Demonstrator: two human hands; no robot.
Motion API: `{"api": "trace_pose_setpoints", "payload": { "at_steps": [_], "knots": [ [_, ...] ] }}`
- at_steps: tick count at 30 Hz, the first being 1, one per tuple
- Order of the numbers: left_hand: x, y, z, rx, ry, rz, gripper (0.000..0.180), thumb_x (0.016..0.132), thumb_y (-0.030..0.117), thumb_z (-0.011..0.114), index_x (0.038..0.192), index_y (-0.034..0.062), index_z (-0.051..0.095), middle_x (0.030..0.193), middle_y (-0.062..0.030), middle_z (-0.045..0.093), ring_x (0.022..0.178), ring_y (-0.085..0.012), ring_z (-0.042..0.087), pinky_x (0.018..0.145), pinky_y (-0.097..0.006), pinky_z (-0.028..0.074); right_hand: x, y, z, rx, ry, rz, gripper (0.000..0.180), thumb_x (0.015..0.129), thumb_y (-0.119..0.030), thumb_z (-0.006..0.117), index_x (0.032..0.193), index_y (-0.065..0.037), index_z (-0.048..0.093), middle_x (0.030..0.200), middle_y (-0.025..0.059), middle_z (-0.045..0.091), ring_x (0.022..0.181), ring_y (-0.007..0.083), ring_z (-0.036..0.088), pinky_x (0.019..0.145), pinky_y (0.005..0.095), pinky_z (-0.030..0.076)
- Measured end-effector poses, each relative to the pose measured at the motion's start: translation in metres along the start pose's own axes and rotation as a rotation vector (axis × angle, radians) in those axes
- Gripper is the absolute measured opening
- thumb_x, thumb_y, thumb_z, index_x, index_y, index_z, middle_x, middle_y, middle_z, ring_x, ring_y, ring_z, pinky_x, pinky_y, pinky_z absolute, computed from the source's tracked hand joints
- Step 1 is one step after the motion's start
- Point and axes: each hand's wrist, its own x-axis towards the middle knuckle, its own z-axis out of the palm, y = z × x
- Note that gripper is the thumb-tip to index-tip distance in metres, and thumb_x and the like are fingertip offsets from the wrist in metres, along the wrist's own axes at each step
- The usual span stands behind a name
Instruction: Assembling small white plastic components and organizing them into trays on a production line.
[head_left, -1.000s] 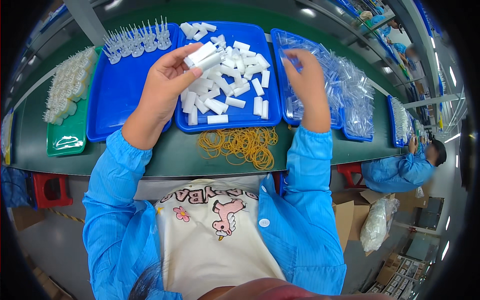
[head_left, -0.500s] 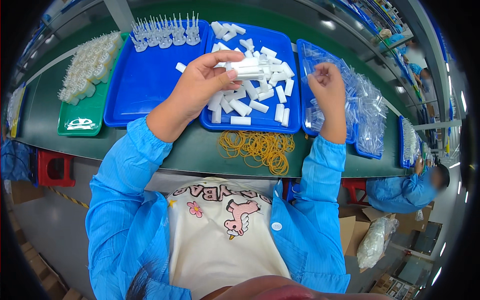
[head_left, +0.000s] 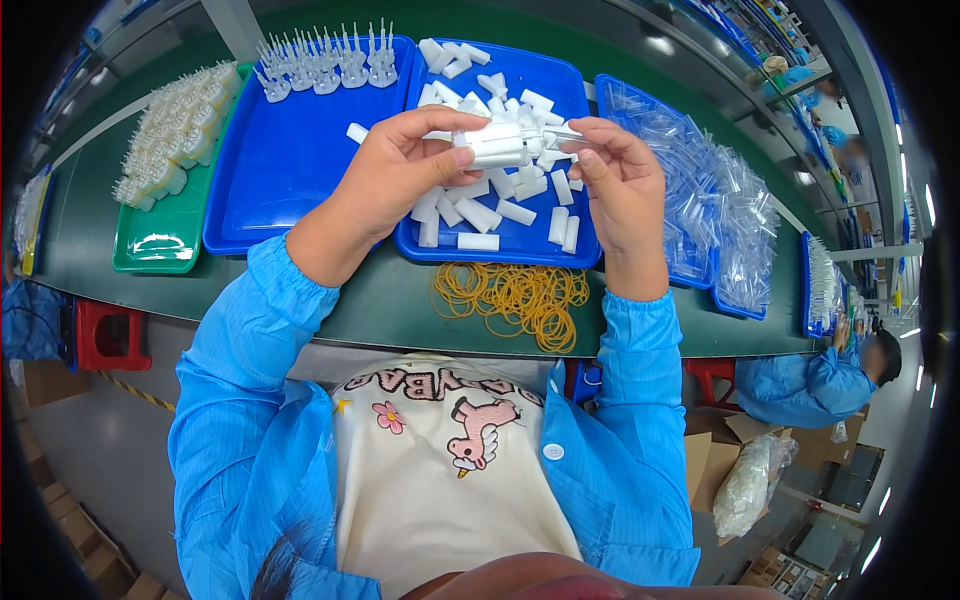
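My left hand (head_left: 420,150) is closed round a bundle of white cylinders (head_left: 497,146) with clear plastic ends, lying sideways above a blue tray (head_left: 480,257). At the bundle's right end, my right hand (head_left: 620,175) pinches a slim clear plastic tube (head_left: 565,137) that points toward it. Whether the tube is inside the bundle or only touches it, I cannot tell. Loose white cylinders (head_left: 478,214) lie scattered in the tray below. Right of it, another blue tray (head_left: 606,110) is heaped with clear plastic tubes (head_left: 680,190).
Yellow rubber bands (head_left: 515,300) lie on the green table (head_left: 370,310) by its near edge. At left, a blue tray (head_left: 290,170) holds upright white pronged pieces (head_left: 330,62); a green tray (head_left: 160,245) carries white assemblies (head_left: 180,130). A co-worker (head_left: 815,375) sits at right.
My right hand has come left from above the tube tray to the bundle's end, now with a clear tube in its fingers. My left hand has barely moved.
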Motion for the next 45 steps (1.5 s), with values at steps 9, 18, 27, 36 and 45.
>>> {"api": "trace_pose_setpoints", "payload": {
  "at_steps": [9, 18, 27, 36, 45],
  "knots": [
    [0.0, -0.002, 0.0, 0.002, 0.02, 0.012, 0.031, 0.09, 0.005, 0.066, 0.121, 0.0011, 0.063, 0.118, -0.0174, 0.063, 0.095, -0.0228, 0.069, 0.077, -0.027, 0.058, -0.001, 0.0, 0.0, -0.07, -0.051, -0.049, 0.016, 0.088, 0.006, 0.063, 0.104, 0.003, 0.066, 0.115, 0.0179, 0.065, 0.091, 0.0196, 0.068, 0.074, 0.0268, 0.056],
    [-0.001, -0.002, -0.002, 0.013, 0.0, 0.034, 0.029, 0.09, 0.005, 0.066, 0.119, 0.0001, 0.064, 0.12, -0.0152, 0.059, 0.097, -0.024, 0.069, 0.079, -0.028, 0.059, -0.006, -0.002, 0.011, -0.106, 0.053, -0.019, 0.028, 0.088, 0.003, 0.065, 0.116, 0.004, 0.061, 0.109, 0.0174, 0.067, 0.097, 0.0219, 0.068, 0.076, 0.0287, 0.056],
    [-0.001, -0.002, 0.0, -0.031, -0.028, 0.035, 0.027, 0.089, 0.003, 0.066, 0.116, -0.0011, 0.065, 0.116, -0.0127, 0.06, 0.102, -0.0238, 0.067, 0.082, -0.03, 0.06, -0.011, 0.0, 0.016, -0.168, 0.009, -0.02, 0.028, 0.088, 0.005, 0.065, 0.115, 0.004, 0.062, 0.109, 0.0168, 0.067, 0.099, 0.0213, 0.068, 0.081, 0.0281, 0.055],
    [0.001, -0.001, -0.001, -0.018, -0.014, 0.027, 0.027, 0.087, 0.002, 0.069, 0.114, -0.002, 0.066, 0.112, -0.0126, 0.061, 0.1, -0.0236, 0.067, 0.079, -0.03, 0.06, -0.014, 0.006, 0.017, -0.119, 0.007, -0.061, 0.028, 0.087, 0.006, 0.066, 0.114, 0.004, 0.063, 0.11, 0.0174, 0.068, 0.102, 0.0229, 0.067, 0.088, 0.0304, 0.054],
    [0.0, -0.001, 0.0, 0.025, -0.017, 0.048, 0.027, 0.088, 0.002, 0.068, 0.115, -0.0013, 0.066, 0.111, -0.0106, 0.06, 0.096, -0.021, 0.067, 0.079, -0.028, 0.06, -0.017, 0.007, 0.019, -0.116, 0.005, -0.021, 0.028, 0.086, 0.007, 0.066, 0.114, 0.004, 0.062, 0.112, 0.0173, 0.066, 0.102, 0.0213, 0.066, 0.088, 0.0293, 0.054]
  ]
}}
